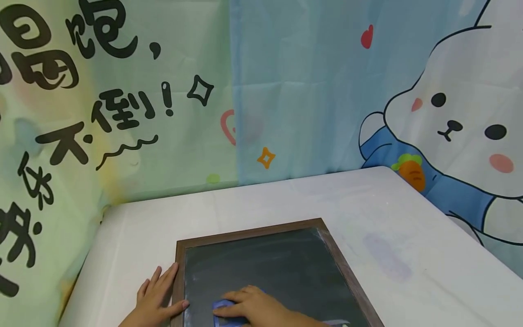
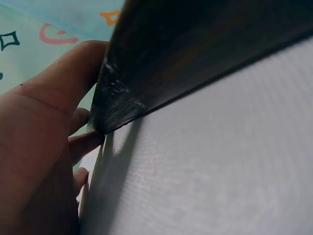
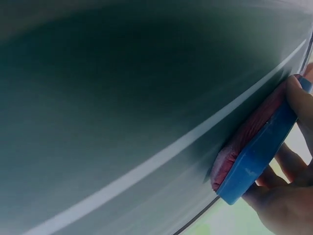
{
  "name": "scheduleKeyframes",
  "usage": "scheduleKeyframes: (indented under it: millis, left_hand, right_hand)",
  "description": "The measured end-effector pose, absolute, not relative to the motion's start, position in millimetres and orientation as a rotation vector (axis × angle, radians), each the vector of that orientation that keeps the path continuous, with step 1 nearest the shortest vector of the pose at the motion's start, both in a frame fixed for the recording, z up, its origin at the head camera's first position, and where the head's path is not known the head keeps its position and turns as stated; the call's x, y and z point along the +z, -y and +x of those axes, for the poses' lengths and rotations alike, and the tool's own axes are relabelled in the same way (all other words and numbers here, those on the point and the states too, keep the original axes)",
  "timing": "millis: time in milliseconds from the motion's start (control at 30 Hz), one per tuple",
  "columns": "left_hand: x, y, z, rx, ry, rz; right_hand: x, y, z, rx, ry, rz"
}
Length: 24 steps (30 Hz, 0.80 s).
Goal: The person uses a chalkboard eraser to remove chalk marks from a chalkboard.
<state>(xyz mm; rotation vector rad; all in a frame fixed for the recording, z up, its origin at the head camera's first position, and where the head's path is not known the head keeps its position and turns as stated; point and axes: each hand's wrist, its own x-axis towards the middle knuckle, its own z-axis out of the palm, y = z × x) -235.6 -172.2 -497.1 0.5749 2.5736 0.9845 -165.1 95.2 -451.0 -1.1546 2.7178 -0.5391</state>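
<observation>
A chalkboard [image 1: 282,263] with a brown wooden frame lies on the white table. My left hand [image 1: 153,302] holds its left side, thumb over the frame and fingers spread along the outer edge; the left wrist view shows the thumb [image 2: 73,68] against the board's dark edge. Over the lower part of the board, my right hand [image 1: 261,306] grips a blue chalkboard eraser [image 3: 259,152]. Its pinkish-red pad [image 3: 244,132] faces the board surface. Beside the eraser, a broad white line [image 3: 171,152] crosses the board in the right wrist view.
White table [image 1: 408,245] surface surrounds the board. Behind it hangs a printed curtain [image 1: 294,91] with large black characters and a cartoon white animal [image 1: 457,159]. A pale purple stain [image 1: 388,256] marks the table to the right.
</observation>
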Motion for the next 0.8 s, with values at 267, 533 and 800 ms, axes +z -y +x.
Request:
scheduleKeyframes:
  millis: [267, 533, 800]
  left_hand:
    - [-500.2, 173.1, -236.2, 1.024, -2.611, 0.614]
    - [-505.1, 175.4, -234.6, 1.059, -2.620, 0.620]
    - [-501.1, 173.5, -239.2, 1.005, -2.616, 0.618]
  right_hand:
    - [-448.9, -158.0, -151.2, -0.592, -2.728, -0.802]
    - [-456.0, -219.8, -138.1, -0.616, -2.777, -0.728]
    - [-456.3, -257.8, -131.8, -0.545, -2.899, -0.724]
